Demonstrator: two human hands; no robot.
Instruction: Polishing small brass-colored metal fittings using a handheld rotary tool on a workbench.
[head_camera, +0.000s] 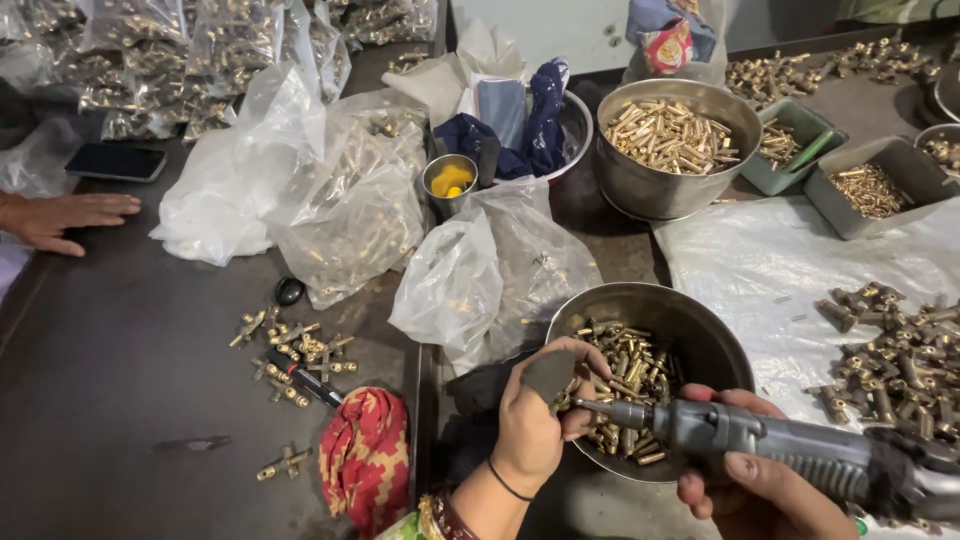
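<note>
Left hand (535, 415) pinching a small brass fitting (566, 398) between fingertips, over the steel bowl (700, 315) rim. Right hand (760, 490) wrapped around a grey rotary tool (790, 450), its tip touching the fitting.

A dark metal worktable (130, 350) stands against a pale wall (560, 25).

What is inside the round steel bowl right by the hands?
The round steel bowl holds a heap of small brass fittings. The left hand and the grey power tool in the right hand cover its near part; the bottom is hidden.
</note>
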